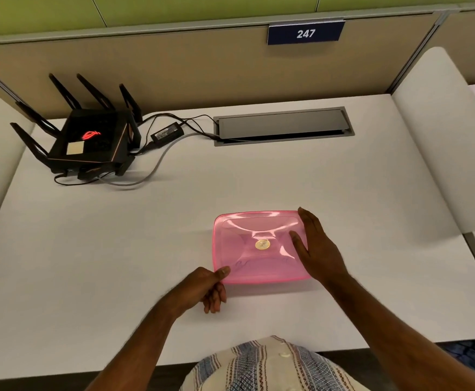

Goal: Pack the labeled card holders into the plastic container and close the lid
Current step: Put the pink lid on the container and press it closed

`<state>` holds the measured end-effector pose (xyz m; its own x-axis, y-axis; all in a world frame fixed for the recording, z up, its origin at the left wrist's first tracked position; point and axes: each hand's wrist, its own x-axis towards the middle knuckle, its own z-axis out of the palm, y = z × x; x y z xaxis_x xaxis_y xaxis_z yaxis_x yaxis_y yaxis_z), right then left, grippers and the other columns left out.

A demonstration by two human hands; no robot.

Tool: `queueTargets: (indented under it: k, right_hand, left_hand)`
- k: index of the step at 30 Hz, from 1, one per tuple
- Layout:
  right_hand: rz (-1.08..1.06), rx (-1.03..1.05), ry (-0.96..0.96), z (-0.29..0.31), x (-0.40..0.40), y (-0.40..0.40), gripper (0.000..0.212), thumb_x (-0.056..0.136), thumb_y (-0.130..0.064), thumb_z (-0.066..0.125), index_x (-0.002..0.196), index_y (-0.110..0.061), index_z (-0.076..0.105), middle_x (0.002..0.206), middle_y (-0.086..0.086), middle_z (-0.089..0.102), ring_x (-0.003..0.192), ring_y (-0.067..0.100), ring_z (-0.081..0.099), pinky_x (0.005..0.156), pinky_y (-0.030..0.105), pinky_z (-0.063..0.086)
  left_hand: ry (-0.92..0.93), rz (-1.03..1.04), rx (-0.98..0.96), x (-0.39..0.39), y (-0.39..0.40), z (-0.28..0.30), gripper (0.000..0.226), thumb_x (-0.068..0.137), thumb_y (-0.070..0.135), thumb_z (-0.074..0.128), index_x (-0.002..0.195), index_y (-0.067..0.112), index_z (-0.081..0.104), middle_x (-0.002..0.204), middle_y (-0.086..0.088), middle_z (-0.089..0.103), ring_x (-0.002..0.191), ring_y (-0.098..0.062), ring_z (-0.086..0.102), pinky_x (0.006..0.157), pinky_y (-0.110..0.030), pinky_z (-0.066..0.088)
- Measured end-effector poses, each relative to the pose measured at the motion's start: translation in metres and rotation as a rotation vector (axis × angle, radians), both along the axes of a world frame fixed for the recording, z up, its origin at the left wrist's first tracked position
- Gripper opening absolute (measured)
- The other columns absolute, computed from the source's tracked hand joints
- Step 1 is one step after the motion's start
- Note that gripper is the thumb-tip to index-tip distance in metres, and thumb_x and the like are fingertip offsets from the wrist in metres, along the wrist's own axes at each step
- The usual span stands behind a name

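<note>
A pink see-through plastic container (254, 258) sits on the white desk with its lid on and a round gold sticker (262, 244) in the lid's middle. My left hand (205, 289) pinches the lid's near left corner, thumb on top and fingers curled below the rim. My right hand (315, 246) lies flat on the lid's right side with straight fingers reaching to the far right corner. Faint dark shapes show through the lid near the front. No card holder is plainly visible.
A black router (88, 142) with several antennas stands at the far left, its power brick (167, 132) and cables running to a grey cable hatch (282, 125) at the back. A partition with a "247" sign (305, 33) bounds the white desk (118, 249).
</note>
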<state>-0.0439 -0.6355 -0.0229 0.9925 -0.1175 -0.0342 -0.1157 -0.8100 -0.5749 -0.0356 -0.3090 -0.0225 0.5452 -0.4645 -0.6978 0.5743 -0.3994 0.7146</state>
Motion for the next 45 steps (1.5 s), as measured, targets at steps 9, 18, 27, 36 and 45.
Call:
queueTargets:
  k: [9,18,27,36,45]
  right_hand:
    - [0.012,-0.135,-0.027,-0.002,0.004,0.000,0.064,0.102,-0.052,0.042,0.155,-0.016,0.034,0.159,0.001,0.040,0.133,0.025,0.053,0.101,0.042,0.051]
    - [-0.126,-0.242,-0.057,-0.002,0.033,0.020,0.060,0.097,-0.069,0.037,0.119,-0.014,0.049,0.106,0.005,0.064,0.099,0.031,0.064,0.081,0.044,0.048]
    - [0.026,-0.363,-0.078,-0.001,0.035,0.023,0.048,0.103,-0.049,0.037,0.139,-0.024,0.056,0.143,-0.001,0.058,0.129,0.024,0.054,0.093,0.043,0.048]
    - [0.037,-0.307,-0.089,-0.005,0.036,0.020,0.041,0.104,-0.047,0.038,0.134,-0.025,0.055,0.135,-0.003,0.060,0.123,0.024,0.055,0.093,0.041,0.047]
    - [0.024,-0.254,-0.095,-0.008,0.037,0.022,0.043,0.104,-0.046,0.038,0.134,-0.022,0.056,0.133,-0.001,0.060,0.123,0.025,0.052,0.093,0.042,0.048]
  left_hand:
    - [-0.240,0.156,0.124,0.001,0.005,-0.010,0.058,0.076,0.061,0.078,0.081,0.005,0.061,0.059,-0.007,0.062,0.053,-0.019,0.056,0.049,-0.031,0.048]
    - [-0.221,0.096,0.088,0.009,0.009,-0.013,0.051,0.074,0.074,0.073,0.065,0.025,0.062,0.059,-0.007,0.063,0.050,-0.018,0.056,0.047,-0.029,0.046]
    - [-0.439,0.244,0.325,0.040,-0.009,-0.004,0.036,0.091,0.064,0.060,0.095,0.028,0.059,0.093,0.005,0.069,0.074,-0.014,0.063,0.066,-0.031,0.051]
    - [-0.294,0.807,0.122,0.073,-0.068,0.001,0.019,0.098,0.029,0.066,0.111,0.016,0.072,0.109,0.005,0.073,0.101,-0.013,0.067,0.084,-0.027,0.052]
    - [-0.335,0.896,0.162,0.072,-0.073,-0.006,0.011,0.095,0.030,0.070,0.100,0.021,0.073,0.096,0.013,0.072,0.089,-0.003,0.066,0.072,-0.017,0.049]
